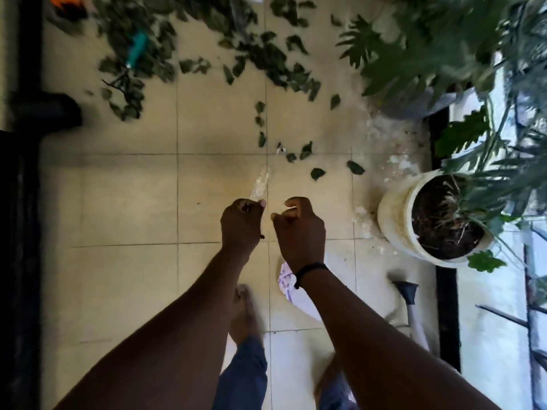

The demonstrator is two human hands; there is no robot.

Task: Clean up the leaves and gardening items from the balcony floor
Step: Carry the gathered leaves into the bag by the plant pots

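Dark green leaves lie scattered over the far half of the beige tiled balcony floor, with a few stray leaves nearer. A teal-handled garden tool lies among them at the upper left. My left hand is held out over the floor with curled fingers, and a small dark bit shows at its fingertips and below the palm. Just to its right, my right hand is curled with thumb against forefinger, and nothing shows in it. A black band circles that wrist.
A white pot with soil and a leafy plant stands at the right by the railing. A grey watering can lies below it. A patterned white sheet lies near my bare feet. A dark wall and pipe run along the left.
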